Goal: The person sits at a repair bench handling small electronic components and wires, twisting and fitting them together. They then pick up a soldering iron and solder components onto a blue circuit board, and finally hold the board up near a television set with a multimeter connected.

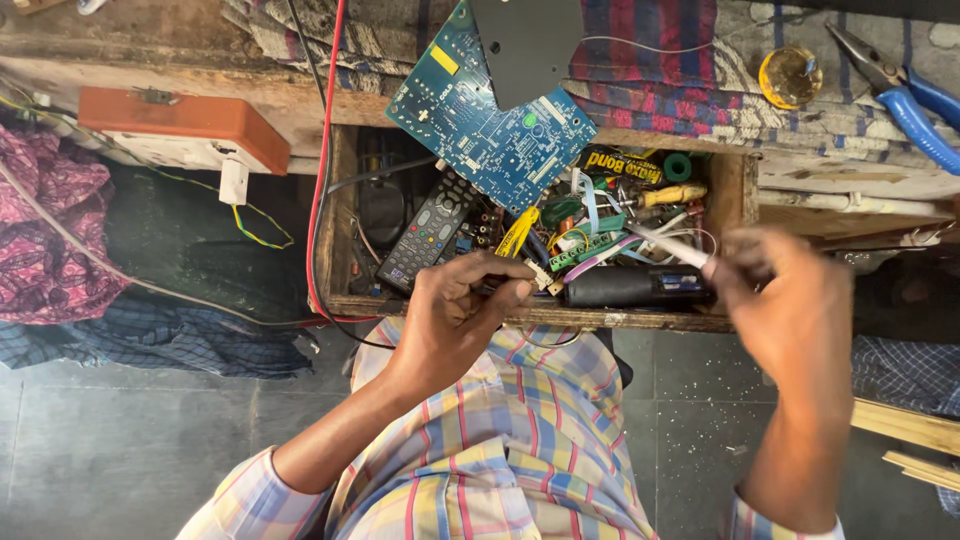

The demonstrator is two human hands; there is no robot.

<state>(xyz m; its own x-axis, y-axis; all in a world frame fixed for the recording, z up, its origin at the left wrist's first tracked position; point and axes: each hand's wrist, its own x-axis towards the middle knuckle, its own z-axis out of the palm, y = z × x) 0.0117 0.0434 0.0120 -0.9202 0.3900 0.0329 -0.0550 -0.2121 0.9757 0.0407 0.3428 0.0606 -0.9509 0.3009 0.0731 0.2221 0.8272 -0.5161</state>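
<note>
Grey tiled floor below, checked shirt of the seated person nearest the camera, then an open wooden drawer pulled out of a worn workbench. Left hand sits at the drawer's front rim, fingers curled closed and pinching a small pale connector piece at the fingertips; exact part too small to tell. Right hand is motion-blurred, closed around the rear of a thin white rod-like tool, tip pointing left toward the left hand's pinch. Judgement: connector is light, rigid plastic, easy to drop or crush, so best pinched on its flat sides, clear of any pins; the white tool looks light and stiff, held pencil-style near the back end. Both items are over the drawer's front half, just above a black cylindrical tool lying along the rim. Deeper in the drawer: black remote control on the left, loose wires, a yellow-handled screwdriver, a green roll, all tangled and touching. Blue circuit board overhangs the drawer's back edge, resting on striped cloth; likely fragile, edges only. Far right on the bench: blue-handled pliers and a small round yellow tin. Far left: orange-and-white box with a red cable running down beside it.
</note>
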